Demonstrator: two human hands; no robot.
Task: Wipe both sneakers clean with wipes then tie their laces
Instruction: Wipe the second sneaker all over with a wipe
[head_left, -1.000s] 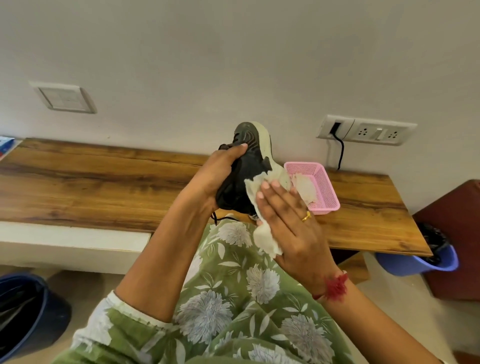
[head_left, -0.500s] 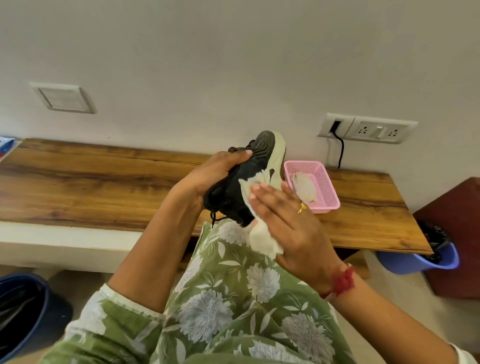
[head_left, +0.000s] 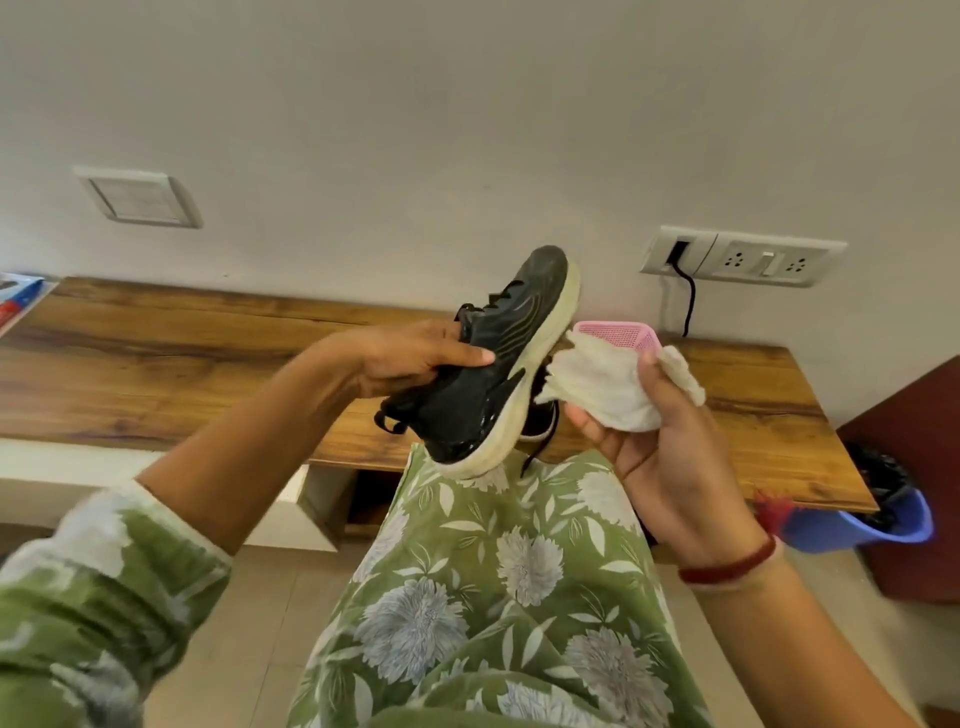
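As the left hand (head_left: 415, 358) grips its collar, the black mesh sneaker with a cream foam sole (head_left: 493, 374) looks light and firm-soled. The right hand (head_left: 670, 467) clutches a limp, crumpled white wipe (head_left: 602, 384).

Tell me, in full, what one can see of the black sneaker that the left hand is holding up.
The sneaker has a black upper and a thick off-white sole facing right. Its black laces look loose. It is tilted, toe up toward the wall, heel low over the lap, with a wet shine near the heel. The left hand grips its upper. The right hand holds a wipe close beside the sole.
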